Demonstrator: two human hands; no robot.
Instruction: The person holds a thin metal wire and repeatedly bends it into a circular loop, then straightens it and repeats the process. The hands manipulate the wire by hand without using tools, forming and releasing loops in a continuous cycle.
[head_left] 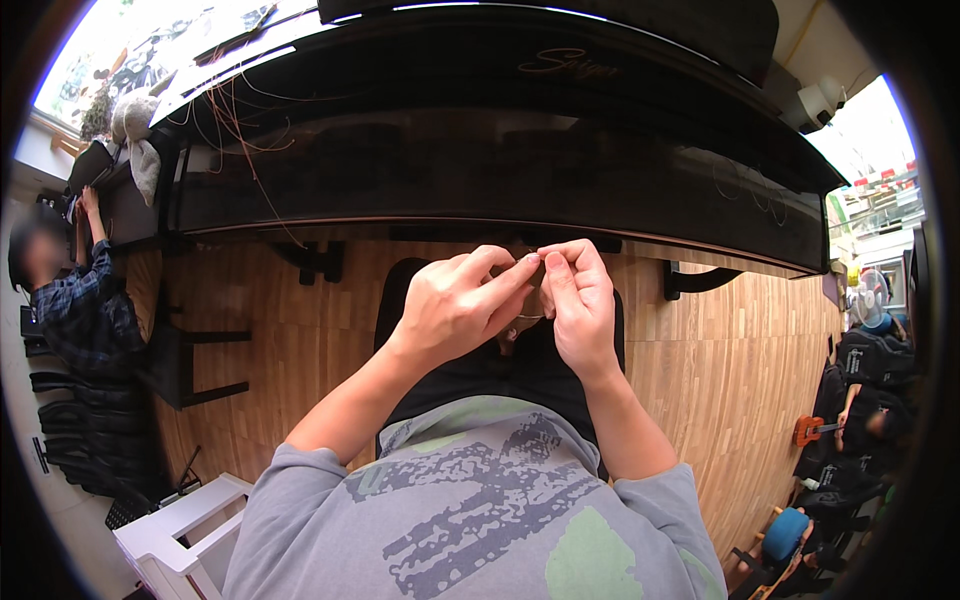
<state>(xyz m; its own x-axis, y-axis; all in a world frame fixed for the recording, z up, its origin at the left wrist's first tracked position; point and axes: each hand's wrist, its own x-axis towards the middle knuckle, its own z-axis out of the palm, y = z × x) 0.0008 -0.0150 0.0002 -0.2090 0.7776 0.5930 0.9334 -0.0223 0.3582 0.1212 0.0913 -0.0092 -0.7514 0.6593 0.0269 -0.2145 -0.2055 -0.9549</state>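
My left hand (452,305) and my right hand (578,312) meet in front of my lap, close to the piano's front edge. Thumb and forefinger of each are pinched together, the fingertips almost touching. A thin strand (527,317) loops beneath them; it seems to run up into both pinches, though the fingers hide most of it. Just beyond stands a glossy black piano (480,170). Several thin reddish-brown strands (238,125) lie loose over its left part, one dangling towards the lower edge. Fainter pale strands or their reflections (750,190) show at its right.
At the left a person (95,300) in a plaid shirt sits by a grey plush toy (138,130). A white wooden stand (190,535) is at lower left. Black bags (95,430) line the left wall. On the right are another person's arm (850,405), a small orange ukulele (808,430) and a fan (872,290).
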